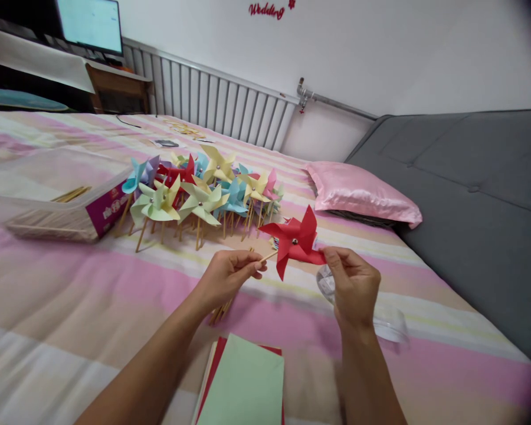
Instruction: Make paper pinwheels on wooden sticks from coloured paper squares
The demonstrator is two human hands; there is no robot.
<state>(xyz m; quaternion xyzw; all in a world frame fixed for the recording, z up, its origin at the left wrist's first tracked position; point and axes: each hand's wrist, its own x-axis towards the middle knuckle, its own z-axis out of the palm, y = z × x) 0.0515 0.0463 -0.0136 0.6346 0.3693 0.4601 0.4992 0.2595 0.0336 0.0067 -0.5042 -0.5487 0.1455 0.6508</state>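
Note:
A red paper pinwheel with a silver pin at its centre is held up between my hands. My left hand pinches its thin wooden stick. With thumb and fingertips, my right hand grips the tip of one red blade. Below my left hand, a few loose wooden sticks lie on the bedspread. Nearest to me is a stack of coloured paper with a pale green sheet on top and red beneath. Beyond my hands, many finished pinwheels in green, yellow, blue, red and pink stand clustered together.
A clear plastic box of wooden sticks is at the left. Clear round containers sit by my right wrist, partly hidden. A pink pillow rests against a grey headboard. A radiator lines the wall.

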